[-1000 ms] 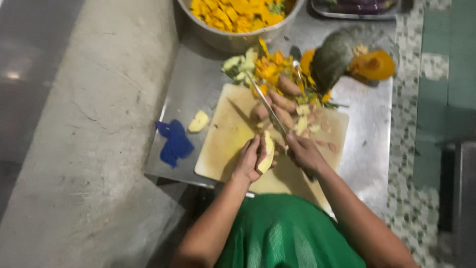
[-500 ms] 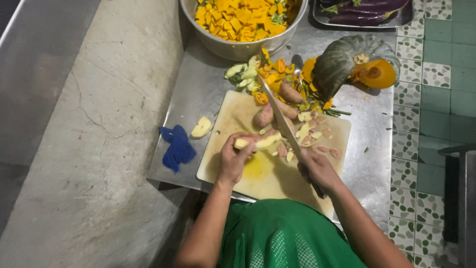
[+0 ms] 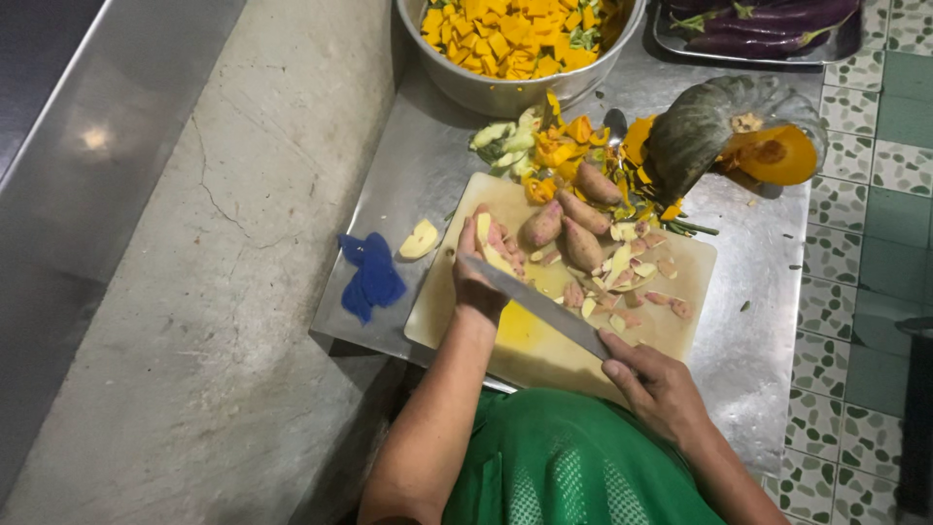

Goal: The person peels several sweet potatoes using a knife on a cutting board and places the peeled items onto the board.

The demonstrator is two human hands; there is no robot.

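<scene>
Two hands: I see both of my hands low over the cutting board (image 3: 544, 340), forearms reaching in from the near edge.
Left hand (image 3: 481, 277): fingers curled around a peeled pale sweet potato piece (image 3: 491, 248), pinning it on the board's left part.
Right hand (image 3: 656, 384): wrapped around the handle of the knife (image 3: 539, 301), wrist bent; the blade slants far-left until it meets the held piece.
Board: unpeeled sweet potatoes (image 3: 569, 228) lie at its far side, peel scraps (image 3: 632, 277) to the right.
Table (image 3: 758, 340): a blue cloth (image 3: 369, 277) lies left of the board, with a pale slice (image 3: 420, 239) just beside it.
Far side: a metal bowl (image 3: 486, 92) of orange cubes, a cut pumpkin (image 3: 729, 136) to its right, and a tray of aubergines (image 3: 758, 29) at the far right.
</scene>
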